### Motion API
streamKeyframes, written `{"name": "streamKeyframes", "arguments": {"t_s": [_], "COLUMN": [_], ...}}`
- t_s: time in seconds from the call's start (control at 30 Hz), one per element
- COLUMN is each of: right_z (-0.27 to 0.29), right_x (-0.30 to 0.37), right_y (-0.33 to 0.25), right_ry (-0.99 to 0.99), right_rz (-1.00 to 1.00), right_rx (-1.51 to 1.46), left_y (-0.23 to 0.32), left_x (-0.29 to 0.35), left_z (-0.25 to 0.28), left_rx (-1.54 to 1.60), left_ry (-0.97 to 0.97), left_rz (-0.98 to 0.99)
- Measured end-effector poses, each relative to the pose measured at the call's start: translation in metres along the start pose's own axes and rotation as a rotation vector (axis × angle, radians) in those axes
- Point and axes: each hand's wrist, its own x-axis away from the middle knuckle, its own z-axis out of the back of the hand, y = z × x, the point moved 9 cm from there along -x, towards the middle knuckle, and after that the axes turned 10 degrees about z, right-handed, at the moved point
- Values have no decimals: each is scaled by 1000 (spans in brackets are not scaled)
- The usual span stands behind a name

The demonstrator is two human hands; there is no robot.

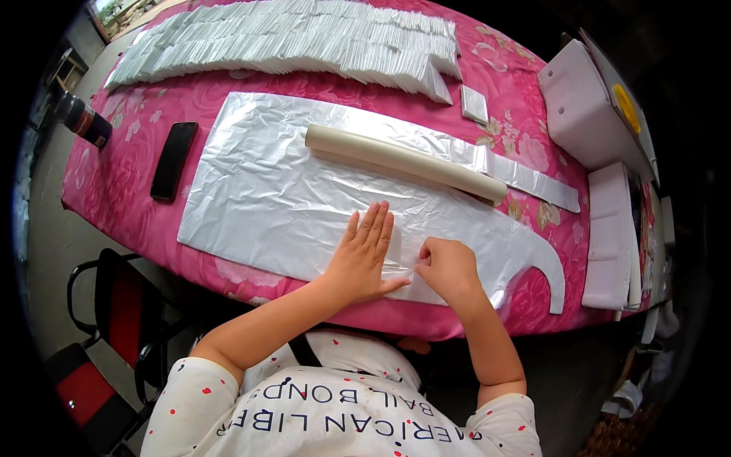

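A silvery-white plastic bag (251, 190), wrinkled and shaped with handle strips at its right end, lies flat across the table before me. My left hand (365, 251) rests on it palm down, fingers stretched out and thumb apart. Just to the right, my right hand (449, 269) is closed, its thumb and forefinger pinched together at the bag's surface. Whatever may be between those fingertips is too small to make out. Beyond both hands, a beige cardboard tube (403, 162) lies slantwise on the bag.
A pink flowered cloth (137, 190) covers the table. Long rows of folded white packets (289, 46) stand at the back, one small packet (474, 104) apart. A black phone (173, 161) and dark bottle (84, 119) are left; white foam boxes (575, 95) right; chairs (126, 305) lower left.
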Motion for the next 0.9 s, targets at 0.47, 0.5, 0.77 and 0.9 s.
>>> {"name": "streamKeyframes", "arguments": {"t_s": [0.47,0.5,0.77,0.9], "right_z": [-79,-88,-93,-54], "right_x": [-25,-16,36,26], "right_y": [-112,-128,-195,-151], "right_ry": [148,115,-97,-119], "right_rz": [497,527,828,882], "right_rx": [-125,-169,-262,-202], "left_y": [-90,-95,-104,-65], "left_x": [186,199,180,137], "left_z": [-19,-22,12,69], "left_rx": [1290,1314,784,333], "left_ry": [-572,-577,-224,-132], "left_rz": [1005,1106,698,263]}}
